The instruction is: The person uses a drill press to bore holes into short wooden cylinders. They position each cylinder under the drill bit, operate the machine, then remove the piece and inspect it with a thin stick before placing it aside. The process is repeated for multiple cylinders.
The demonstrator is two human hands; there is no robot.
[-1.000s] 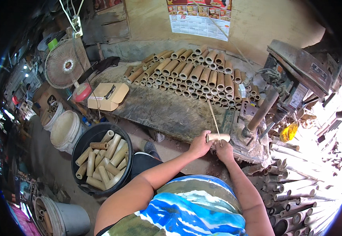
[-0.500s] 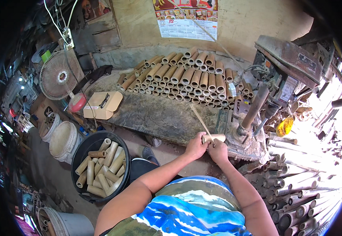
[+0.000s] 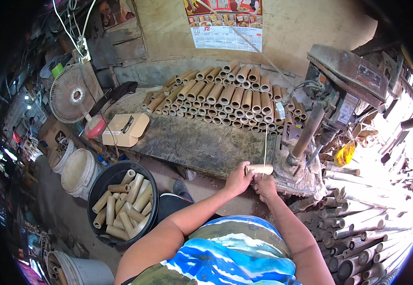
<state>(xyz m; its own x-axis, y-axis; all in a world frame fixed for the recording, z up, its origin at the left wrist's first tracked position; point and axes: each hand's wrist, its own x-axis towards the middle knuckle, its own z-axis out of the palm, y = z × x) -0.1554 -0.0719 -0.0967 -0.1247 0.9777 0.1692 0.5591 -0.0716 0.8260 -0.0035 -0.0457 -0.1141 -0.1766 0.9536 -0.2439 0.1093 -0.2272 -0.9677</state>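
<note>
My left hand (image 3: 238,179) is closed around the left end of a short bamboo tube (image 3: 260,168), just off the near edge of the workbench. The tube lies sideways, roughly level. My right hand (image 3: 265,185) is closed below the tube's right part and grips a thin pale stick (image 3: 265,145). That stick passes across the tube and points away over the bench, nearly straight ahead. Most of my right fingers are hidden under the hand. Whether the stick touches the tube, I cannot tell.
A stack of cut bamboo tubes (image 3: 220,102) fills the back of the bench (image 3: 187,142). The drill press (image 3: 306,133) stands close on the right. Bamboo poles (image 3: 368,228) lie at lower right. On the left are a black tub (image 3: 155,209) of tubes, a fan (image 3: 75,94) and an open box (image 3: 116,135).
The thin stick has swung from leaning left to pointing nearly straight away, as my right hand turned. My left hand and the bamboo tube have stayed nearly in place.
</note>
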